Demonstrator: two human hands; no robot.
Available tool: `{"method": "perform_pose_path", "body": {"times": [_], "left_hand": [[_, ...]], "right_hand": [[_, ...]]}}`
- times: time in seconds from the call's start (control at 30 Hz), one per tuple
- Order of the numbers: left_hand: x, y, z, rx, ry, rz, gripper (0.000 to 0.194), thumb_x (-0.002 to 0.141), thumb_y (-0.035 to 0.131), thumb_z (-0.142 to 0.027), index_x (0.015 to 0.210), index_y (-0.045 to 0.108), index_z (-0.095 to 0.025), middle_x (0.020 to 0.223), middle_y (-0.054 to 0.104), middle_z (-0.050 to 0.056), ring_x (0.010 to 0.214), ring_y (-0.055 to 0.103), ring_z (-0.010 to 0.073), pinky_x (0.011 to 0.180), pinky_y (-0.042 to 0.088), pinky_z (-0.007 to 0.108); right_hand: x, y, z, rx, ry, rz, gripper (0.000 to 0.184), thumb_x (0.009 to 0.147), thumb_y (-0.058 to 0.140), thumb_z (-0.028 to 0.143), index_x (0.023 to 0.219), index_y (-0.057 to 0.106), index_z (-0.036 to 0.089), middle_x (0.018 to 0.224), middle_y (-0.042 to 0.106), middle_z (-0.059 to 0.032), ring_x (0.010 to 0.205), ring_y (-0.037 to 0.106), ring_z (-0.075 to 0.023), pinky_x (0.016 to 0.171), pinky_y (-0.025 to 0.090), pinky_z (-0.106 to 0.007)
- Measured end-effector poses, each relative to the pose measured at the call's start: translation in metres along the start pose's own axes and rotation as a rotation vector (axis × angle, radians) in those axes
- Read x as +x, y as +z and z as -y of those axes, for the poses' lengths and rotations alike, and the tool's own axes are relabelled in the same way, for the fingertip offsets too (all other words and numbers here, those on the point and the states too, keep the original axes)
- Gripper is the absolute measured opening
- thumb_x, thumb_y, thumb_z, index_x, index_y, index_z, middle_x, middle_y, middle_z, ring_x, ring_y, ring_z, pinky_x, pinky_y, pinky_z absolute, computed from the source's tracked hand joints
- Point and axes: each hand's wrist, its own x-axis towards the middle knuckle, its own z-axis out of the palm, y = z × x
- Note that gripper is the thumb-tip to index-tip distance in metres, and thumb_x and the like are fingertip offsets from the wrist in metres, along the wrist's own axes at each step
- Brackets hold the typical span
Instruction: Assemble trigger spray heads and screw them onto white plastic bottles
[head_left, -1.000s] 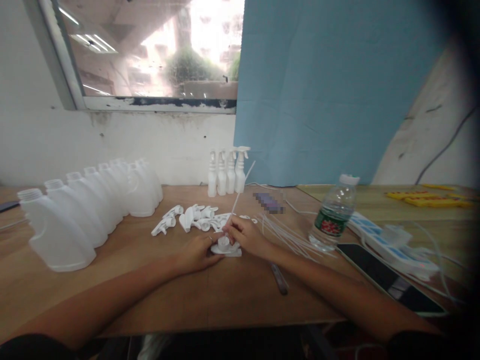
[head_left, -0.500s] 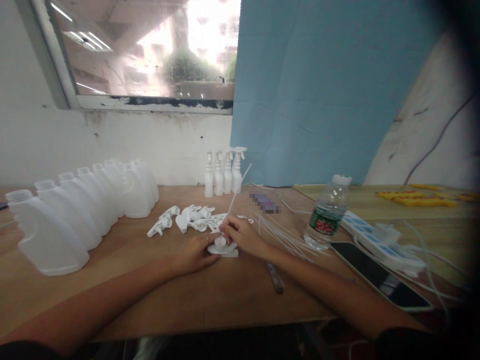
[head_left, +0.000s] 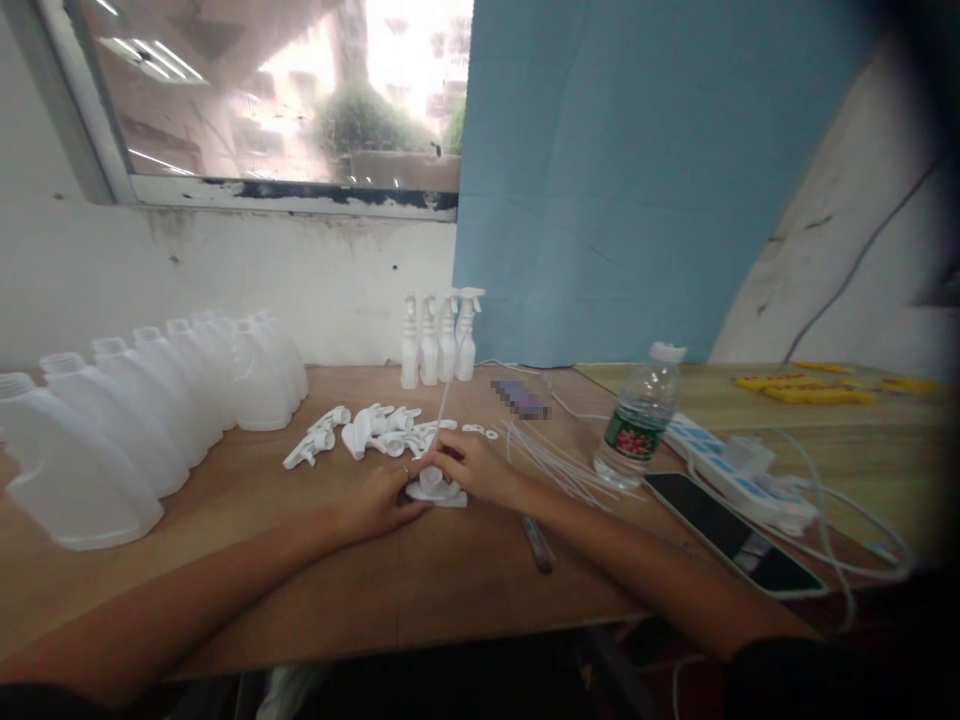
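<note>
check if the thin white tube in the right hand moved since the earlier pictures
Yes, left: the thin white tube reached right of the standing spray bottles earlier; now its upper part overlaps them.

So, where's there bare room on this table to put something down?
The table is bare between the forearms, left of the small slim tool. Another patch lies between the milky bottles, loose spray heads and left hand. Right of the right hand it's crowded: thin tubes, water bottle, phone, power strip.

The spray head (head_left: 438,491) looks smooth plastic, the tabletop (head_left: 450,590) matt wood.
</note>
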Motion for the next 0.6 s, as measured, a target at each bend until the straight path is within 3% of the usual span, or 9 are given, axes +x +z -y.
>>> {"method": "perform_pose_path", "body": {"times": [0.17, 0.47, 0.57, 0.6], "left_hand": [[0.0009, 0.0023, 0.0029, -0.002, -0.013, 0.003, 0.039, 0.085, 0.062, -0.036, 0.12, 0.057, -0.02, 0.093, 0.069, 0.005, 0.078, 0.062, 0.0188, 0.07, 0.048, 0.029], [0.0027, -0.0015, -0.003, -0.045, -0.025, -0.004, 0.033, 0.083, 0.064, -0.036, 0.111, 0.06, -0.019, 0.087, 0.067, 0.002, 0.074, 0.06, 0.0174, 0.069, 0.047, 0.028], [0.0037, -0.0036, -0.0046, -0.082, -0.003, -0.022, 0.035, 0.085, 0.063, -0.034, 0.116, 0.057, -0.02, 0.095, 0.069, 0.003, 0.081, 0.063, 0.0179, 0.074, 0.05, 0.028], [0.004, -0.0041, -0.005, -0.095, 0.002, -0.04, 0.035, 0.087, 0.061, -0.033, 0.118, 0.055, -0.02, 0.1, 0.069, 0.004, 0.085, 0.064, 0.0182, 0.077, 0.051, 0.029]], "right_hand": [[0.0007, 0.0028, -0.0019, -0.049, -0.038, 0.01, 0.022, 0.087, 0.061, 0.025, 0.067, 0.055, 0.02, 0.062, 0.053, 0.0033, 0.06, 0.047, -0.0136, 0.057, 0.034, -0.025], [0.0008, 0.0044, -0.0022, -0.027, -0.034, -0.001, 0.023, 0.088, 0.059, 0.023, 0.066, 0.057, 0.019, 0.062, 0.051, 0.0036, 0.06, 0.046, -0.0138, 0.06, 0.035, -0.026], [-0.0047, -0.0009, 0.0008, 0.022, -0.045, -0.008, 0.01, 0.083, 0.067, 0.028, 0.079, 0.064, 0.02, 0.079, 0.06, 0.0, 0.075, 0.055, -0.0165, 0.071, 0.042, -0.028], [-0.0068, -0.0023, 0.0008, 0.042, -0.042, -0.016, 0.015, 0.078, 0.073, 0.03, 0.087, 0.065, 0.021, 0.089, 0.062, -0.0016, 0.081, 0.056, -0.0177, 0.075, 0.044, -0.029]]}}
